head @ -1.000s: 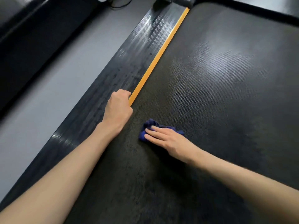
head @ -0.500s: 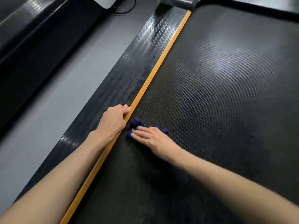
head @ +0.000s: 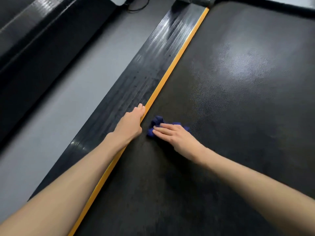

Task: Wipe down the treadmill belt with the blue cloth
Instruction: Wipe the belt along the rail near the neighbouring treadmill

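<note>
The black textured treadmill belt (head: 238, 99) fills the right of the head view. A crumpled blue cloth (head: 156, 123) lies on it close to the orange edge strip (head: 170, 68). My right hand (head: 173, 135) presses flat on the cloth, fingers together and pointing left, covering most of it. My left hand (head: 130, 125) rests on the ribbed black side rail (head: 144, 74), its fingers curled over the orange strip, a short gap away from the cloth.
Grey floor (head: 59, 108) runs left of the rail. A second dark machine (head: 34, 40) borders the floor at far left. A black cable (head: 138, 7) and a white object lie at the top. The belt's raised black frame crosses the top right.
My right hand has slid the cloth left across the belt toward the orange strip. My left hand has shifted from the belt side onto the rail edge, fingers less clenched.
</note>
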Motion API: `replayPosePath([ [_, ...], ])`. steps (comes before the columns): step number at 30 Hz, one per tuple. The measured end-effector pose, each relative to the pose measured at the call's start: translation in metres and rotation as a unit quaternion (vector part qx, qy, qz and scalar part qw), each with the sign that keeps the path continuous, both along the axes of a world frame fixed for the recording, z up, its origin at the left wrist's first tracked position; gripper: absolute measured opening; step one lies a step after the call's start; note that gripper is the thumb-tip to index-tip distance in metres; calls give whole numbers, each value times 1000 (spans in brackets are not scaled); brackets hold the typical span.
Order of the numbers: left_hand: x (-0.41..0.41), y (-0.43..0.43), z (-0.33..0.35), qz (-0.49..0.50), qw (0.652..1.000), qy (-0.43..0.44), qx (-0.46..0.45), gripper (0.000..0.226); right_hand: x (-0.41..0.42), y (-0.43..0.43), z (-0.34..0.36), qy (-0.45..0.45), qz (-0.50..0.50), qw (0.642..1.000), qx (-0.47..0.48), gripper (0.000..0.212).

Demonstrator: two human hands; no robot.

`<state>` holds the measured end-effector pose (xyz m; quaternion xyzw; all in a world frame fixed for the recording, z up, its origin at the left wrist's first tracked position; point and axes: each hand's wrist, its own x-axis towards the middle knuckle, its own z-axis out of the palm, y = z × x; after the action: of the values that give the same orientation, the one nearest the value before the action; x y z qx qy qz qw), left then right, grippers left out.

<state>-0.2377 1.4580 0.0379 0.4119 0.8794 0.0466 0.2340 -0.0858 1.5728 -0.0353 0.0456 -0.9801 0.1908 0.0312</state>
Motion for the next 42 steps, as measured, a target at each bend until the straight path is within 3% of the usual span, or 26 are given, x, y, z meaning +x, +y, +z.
replayPosePath([
  [1,1,0,0,-8,1000,5,-5,77,1,21,2,27,3,999,41,45],
  [3,1,2,0,-23,1000,13,-13,74,-5,58,11,25,-136,988,62,46],
  [5,1,1,1,-29,999,26,-12,71,-22,72,12,-29,-359,932,34,49],
  [7,2,0,0,-39,998,41,-9,70,-46,37,16,-104,-464,879,-34,58],
  [8,3,0,-1,-46,998,47,-11,70,-53,9,16,-126,-449,884,-44,58],
  [9,3,-1,-1,-51,997,53,-14,70,-53,-22,12,-140,-385,911,-37,56],
  [11,2,-2,-1,-53,997,59,-16,70,-23,-80,1,-120,-148,982,-22,52],
  [13,1,-3,0,-44,998,47,-10,71,15,-77,2,-65,15,998,-5,53],
  [14,2,-3,0,-39,999,36,-9,72,25,-57,3,-35,33,999,21,54],
  [15,3,-3,0,-36,999,27,-10,74,30,-32,2,-13,0,999,45,54],
  [17,4,-2,1,-33,999,14,-15,76,38,22,-1,24,-180,982,51,56],
  [20,4,-3,1,-22,1000,7,-14,78,49,56,7,-27,-474,880,-2,56],
  [21,4,-3,0,-22,1000,7,-11,78,43,43,13,-47,-532,845,-18,56],
  [22,4,-3,-1,-20,1000,8,-9,79,32,21,19,-47,-548,835,-35,56],
  [23,3,-3,-3,-17,1000,10,-8,80,22,-7,23,-35,-528,847,-53,56],
  [25,4,-4,-6,-11,1000,15,-6,78,12,-70,23,-29,-398,915,-60,59],
  [27,5,-4,-7,-9,1000,24,-4,76,26,-108,17,-47,-244,969,-7,59],
  [28,4,-4,-7,-7,1000,26,-3,76,35,-107,13,-49,-207,977,25,57],
  [31,3,-2,-5,7,1000,23,-2,75,40,-95,5,-7,-214,974,70,51],
  [34,6,2,-5,8,1000,29,-8,75,27,-112,1,-26,-264,962,57,49],
  [37,4,0,-10,13,999,33,5,73,27,-119,-7,-6,-248,968,45,55],
  [39,0,-3,-11,28,999,-16,20,74,40,-84,-12,33,-240,968,63,49],
  [42,-4,-6,-10,50,996,-58,35,74,81,-2,-8,31,-359,931,52,49],
])
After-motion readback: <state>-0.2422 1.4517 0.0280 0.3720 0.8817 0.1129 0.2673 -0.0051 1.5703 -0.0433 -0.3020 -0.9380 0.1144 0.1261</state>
